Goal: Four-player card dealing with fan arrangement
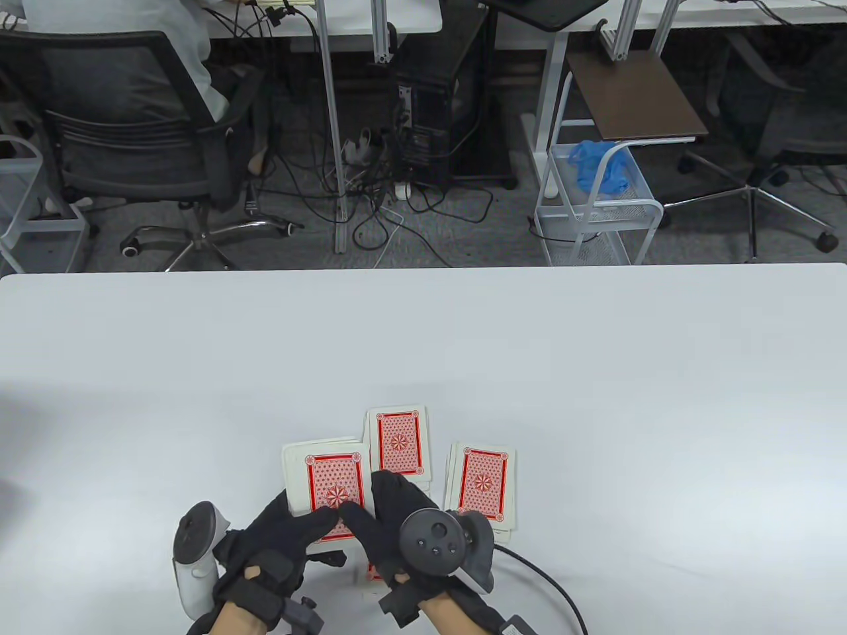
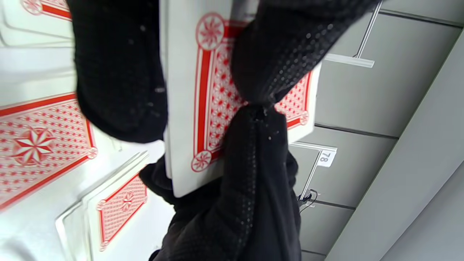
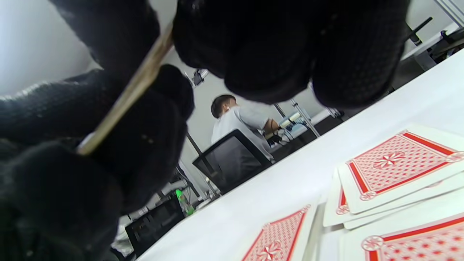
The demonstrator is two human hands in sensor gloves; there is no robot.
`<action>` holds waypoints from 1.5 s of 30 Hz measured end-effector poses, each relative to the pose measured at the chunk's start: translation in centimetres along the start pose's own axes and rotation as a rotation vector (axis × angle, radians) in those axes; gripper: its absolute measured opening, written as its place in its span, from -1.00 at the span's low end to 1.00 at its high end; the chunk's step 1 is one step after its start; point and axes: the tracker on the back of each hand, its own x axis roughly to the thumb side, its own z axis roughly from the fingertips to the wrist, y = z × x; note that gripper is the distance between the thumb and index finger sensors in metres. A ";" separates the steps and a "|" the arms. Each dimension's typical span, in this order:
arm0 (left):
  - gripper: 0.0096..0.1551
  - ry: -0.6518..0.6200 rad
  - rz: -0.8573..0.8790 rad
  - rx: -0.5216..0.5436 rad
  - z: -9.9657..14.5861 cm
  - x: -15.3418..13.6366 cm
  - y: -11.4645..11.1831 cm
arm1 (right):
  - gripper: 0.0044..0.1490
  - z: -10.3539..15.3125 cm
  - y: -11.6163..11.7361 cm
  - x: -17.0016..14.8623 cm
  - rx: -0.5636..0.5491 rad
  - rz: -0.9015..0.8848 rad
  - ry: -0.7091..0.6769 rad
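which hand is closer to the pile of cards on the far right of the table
Right. The right hand lies just left of the right-hand pile, its tracker overlapping the pile's near corner. The left hand is farther left, gripping the held deck.

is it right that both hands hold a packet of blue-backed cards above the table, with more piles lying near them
Not quite: the cards are red-backed, not blue, as the table view shows. Left hand and right hand do both hold them, with other piles nearby on the table.

Glossy paper cards (image 1: 334,486) on a smooth matt white table (image 1: 595,370); dotted knit gloves (image 2: 261,203)
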 end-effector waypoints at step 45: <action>-0.45 -0.045 -0.038 0.099 0.4 0.9 1.0 | -0.07 -2.6 -1.3 -1.1 0.193 -0.028 0.161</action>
